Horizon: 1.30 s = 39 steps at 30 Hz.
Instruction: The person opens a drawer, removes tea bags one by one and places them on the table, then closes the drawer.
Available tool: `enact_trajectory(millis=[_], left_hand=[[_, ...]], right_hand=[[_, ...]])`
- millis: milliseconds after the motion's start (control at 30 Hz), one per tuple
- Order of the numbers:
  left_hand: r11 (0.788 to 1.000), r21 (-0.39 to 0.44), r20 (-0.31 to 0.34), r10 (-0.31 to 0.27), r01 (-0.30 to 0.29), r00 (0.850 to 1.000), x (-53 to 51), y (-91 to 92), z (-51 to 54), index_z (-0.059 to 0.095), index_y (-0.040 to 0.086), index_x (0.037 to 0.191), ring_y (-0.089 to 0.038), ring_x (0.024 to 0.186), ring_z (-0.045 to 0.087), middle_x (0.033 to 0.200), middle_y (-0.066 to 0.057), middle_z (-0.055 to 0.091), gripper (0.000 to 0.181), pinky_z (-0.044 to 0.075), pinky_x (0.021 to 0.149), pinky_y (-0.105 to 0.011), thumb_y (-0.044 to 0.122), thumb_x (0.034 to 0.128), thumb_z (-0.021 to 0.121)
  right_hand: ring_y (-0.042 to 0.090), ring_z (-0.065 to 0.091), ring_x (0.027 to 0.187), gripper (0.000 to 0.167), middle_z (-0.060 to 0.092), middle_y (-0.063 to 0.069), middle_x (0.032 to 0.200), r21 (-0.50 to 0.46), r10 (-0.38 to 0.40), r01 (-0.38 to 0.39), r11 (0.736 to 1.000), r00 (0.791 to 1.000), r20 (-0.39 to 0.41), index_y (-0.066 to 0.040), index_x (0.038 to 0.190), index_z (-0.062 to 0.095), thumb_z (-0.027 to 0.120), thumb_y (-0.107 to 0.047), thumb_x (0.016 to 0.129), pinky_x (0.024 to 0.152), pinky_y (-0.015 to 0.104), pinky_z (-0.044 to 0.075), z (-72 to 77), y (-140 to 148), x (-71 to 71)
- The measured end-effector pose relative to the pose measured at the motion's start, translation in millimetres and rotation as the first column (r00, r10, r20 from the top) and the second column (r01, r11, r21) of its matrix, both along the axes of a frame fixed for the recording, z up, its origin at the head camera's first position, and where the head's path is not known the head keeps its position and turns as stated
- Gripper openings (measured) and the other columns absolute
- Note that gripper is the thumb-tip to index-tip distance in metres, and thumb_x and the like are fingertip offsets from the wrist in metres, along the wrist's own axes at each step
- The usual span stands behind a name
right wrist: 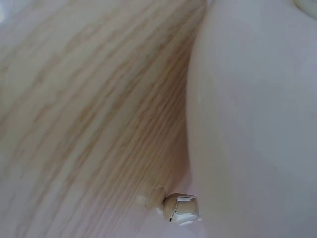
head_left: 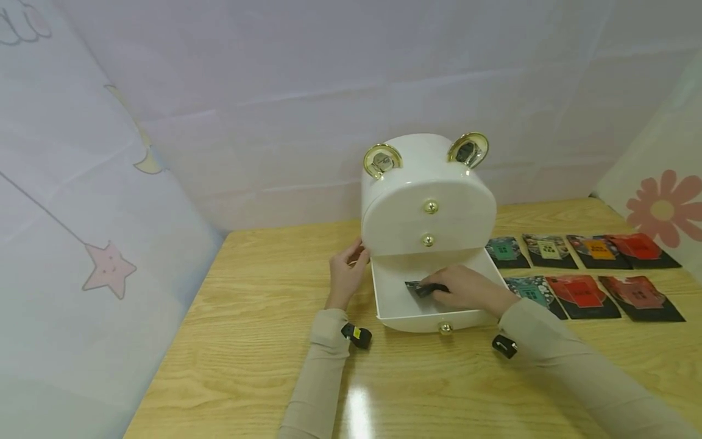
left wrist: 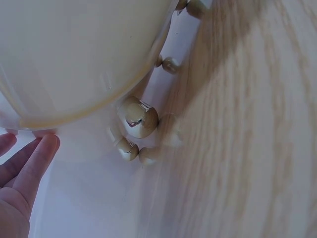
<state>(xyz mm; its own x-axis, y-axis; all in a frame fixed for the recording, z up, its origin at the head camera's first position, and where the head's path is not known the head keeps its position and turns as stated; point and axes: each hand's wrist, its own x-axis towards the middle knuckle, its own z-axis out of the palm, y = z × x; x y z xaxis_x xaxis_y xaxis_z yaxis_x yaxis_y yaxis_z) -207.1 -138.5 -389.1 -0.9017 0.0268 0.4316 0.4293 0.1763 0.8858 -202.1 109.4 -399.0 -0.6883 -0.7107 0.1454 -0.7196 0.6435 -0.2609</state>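
Note:
A white storage box point(head_left: 430, 213) with gold-rimmed ears and gold knobs stands on the table, its bottom drawer point(head_left: 392, 299) pulled out. My right hand point(head_left: 463, 288) reaches down into that drawer and holds a dark packet point(head_left: 412, 289); the packet is partly hidden by the fingers. In the head view my left hand point(head_left: 347, 274) is at the box's left side. The left wrist view has the same hand point(left wrist: 27, 183) with fairly straight fingers, the tips touching the white surface. The right wrist view catches only the drawer front point(right wrist: 252, 124) and a gold knob point(right wrist: 181, 208).
To the right of the box, flat dark packets with coloured labels lie in two rows, among them a red one point(head_left: 584, 296) and an orange one point(head_left: 599, 250). Behind the wooden table point(head_left: 263, 305) hangs a pale cloth backdrop point(head_left: 296, 122).

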Motion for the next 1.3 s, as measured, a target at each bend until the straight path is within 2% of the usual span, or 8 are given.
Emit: enact_trajectory(millis=[167, 333, 467, 700, 933, 1167, 1300], left_hand=[[1.0, 0.002, -0.011, 0.001, -0.001, 1.0, -1.0, 0.2, -0.5, 0.051, -0.013, 0.119, -0.041, 0.085, 0.062, 0.099, -0.027, 0.062, 0.033, 0.054, 0.071, -0.029, 0.002, 0.0895, 0.053], [1.0, 0.0, -0.022, -0.008, 0.008, 1.0, -1.0, 0.0, -1.3, 0.051, -0.014, 0.119, -0.042, 0.084, 0.062, 0.099, -0.028, 0.062, 0.033, 0.054, 0.071, -0.032, 0.002, 0.0894, 0.053], [1.0, -0.002, -0.015, -0.011, 0.011, 1.0, -0.5, -0.1, -0.6, 0.051, -0.013, 0.119, -0.041, 0.084, 0.062, 0.099, -0.028, 0.062, 0.033, 0.054, 0.072, -0.036, 0.002, 0.0899, 0.053], [1.0, -0.005, -0.017, -0.009, 0.009, 1.0, 0.5, 0.5, 0.7, 0.051, -0.014, 0.119, -0.04, 0.083, 0.062, 0.099, -0.028, 0.062, 0.033, 0.054, 0.07, -0.031, 0.001, 0.0893, 0.053], [1.0, 0.002, 0.0, -0.001, 0.001, 1.0, 0.5, -0.3, -0.7, 0.051, -0.012, 0.12, -0.038, 0.084, 0.063, 0.1, -0.027, 0.062, 0.034, 0.054, 0.072, -0.037, 0.002, 0.0899, 0.053], [1.0, 0.008, 0.008, 0.001, -0.001, 1.0, 1.0, -0.3, -0.4, 0.051, -0.012, 0.12, -0.039, 0.084, 0.062, 0.1, -0.027, 0.062, 0.034, 0.054, 0.072, -0.036, 0.003, 0.0894, 0.053], [1.0, 0.009, 0.012, -0.003, 0.003, 1.0, 0.9, 0.8, 0.3, 0.051, -0.012, 0.12, -0.039, 0.085, 0.062, 0.101, -0.027, 0.062, 0.034, 0.054, 0.072, -0.032, 0.002, 0.0894, 0.053]], right_hand=[[0.019, 0.063, 0.083, 0.021, 0.068, 0.002, 0.09, 0.024, 0.001, 0.0, 1.0, 0.999, -0.033, -0.009, 0.095, 0.071, 0.068, -0.008, 0.074, 0.078, 0.039, 0.05, -0.1, 1.4, -1.7], [0.019, 0.063, 0.08, 0.023, 0.068, 0.0, 0.085, 0.021, -0.003, 0.004, 1.0, 0.998, -0.062, -0.011, 0.089, 0.073, 0.068, 0.0, 0.069, 0.077, 0.039, 0.05, 0.2, 2.1, -0.4], [0.018, 0.064, 0.08, 0.023, 0.069, -0.001, 0.084, 0.001, -0.02, 0.02, 1.0, 0.996, -0.09, -0.011, 0.087, 0.073, 0.065, 0.004, 0.07, 0.075, 0.038, 0.051, 1.1, 1.8, 0.7], [0.017, 0.064, 0.074, 0.015, 0.069, 0.0, 0.081, -0.003, -0.022, 0.022, 1.0, 0.986, -0.163, -0.009, 0.085, 0.072, 0.068, 0.001, 0.074, 0.071, 0.037, 0.052, 5.3, 1.7, 3.3], [0.016, 0.064, 0.073, 0.013, 0.069, 0.0, 0.081, -0.011, -0.019, 0.018, 1.0, 0.982, -0.189, -0.009, 0.086, 0.072, 0.07, -0.004, 0.075, 0.069, 0.036, 0.052, 9.1, 4.4, 4.9], [0.011, 0.059, 0.062, 0.012, 0.065, -0.003, 0.073, -0.12, -0.072, 0.046, 0.992, 0.973, -0.22, -0.011, 0.081, 0.064, 0.072, -0.005, 0.075, 0.056, 0.032, 0.049, 10.3, 15.1, 9.5], [0.007, 0.057, 0.058, 0.017, 0.064, -0.006, 0.071, -0.186, -0.069, 0.016, 0.982, 0.958, -0.277, -0.014, 0.077, 0.061, 0.073, -0.004, 0.073, 0.05, 0.027, 0.047, 12.2, 22.5, 15.1]])
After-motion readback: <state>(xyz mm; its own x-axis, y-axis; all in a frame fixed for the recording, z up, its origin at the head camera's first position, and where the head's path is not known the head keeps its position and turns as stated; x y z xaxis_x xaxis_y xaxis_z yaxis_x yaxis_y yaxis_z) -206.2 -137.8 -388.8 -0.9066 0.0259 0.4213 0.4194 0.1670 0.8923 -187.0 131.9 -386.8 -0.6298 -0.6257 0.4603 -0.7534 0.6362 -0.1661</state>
